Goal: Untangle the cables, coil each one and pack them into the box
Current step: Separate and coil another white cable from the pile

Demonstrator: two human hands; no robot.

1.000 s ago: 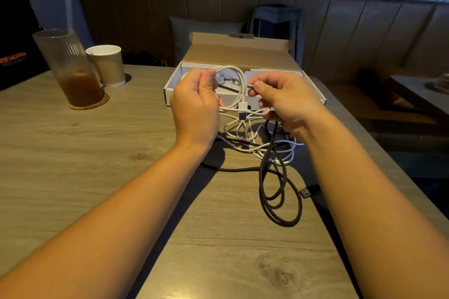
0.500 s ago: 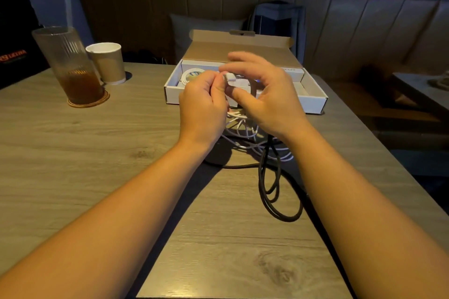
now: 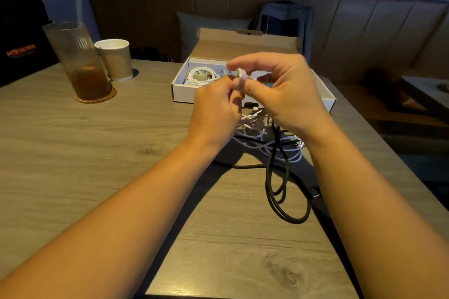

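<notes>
My left hand (image 3: 215, 114) and my right hand (image 3: 284, 91) meet just in front of the open white box (image 3: 181, 93). Both pinch the same white cable (image 3: 240, 73), whose end shows between my fingertips. The rest of it hangs into a tangle of white cables (image 3: 272, 145) on the table below my hands. A black cable (image 3: 277, 192) runs through that tangle and loops toward me, with its USB plug (image 3: 315, 193) lying by my right forearm. A coiled white cable (image 3: 200, 76) lies in the box's left end.
A ribbed glass of brown drink (image 3: 80, 63) stands on a coaster at the left, with a paper cup (image 3: 115, 59) behind it. The table's right edge (image 3: 388, 143) runs diagonally past my right arm. A cushioned bench lies beyond the box's raised lid (image 3: 245, 43).
My hands came together from a spread grip on a white loop. The right hand has moved over the left and now pinches the cable end higher up.
</notes>
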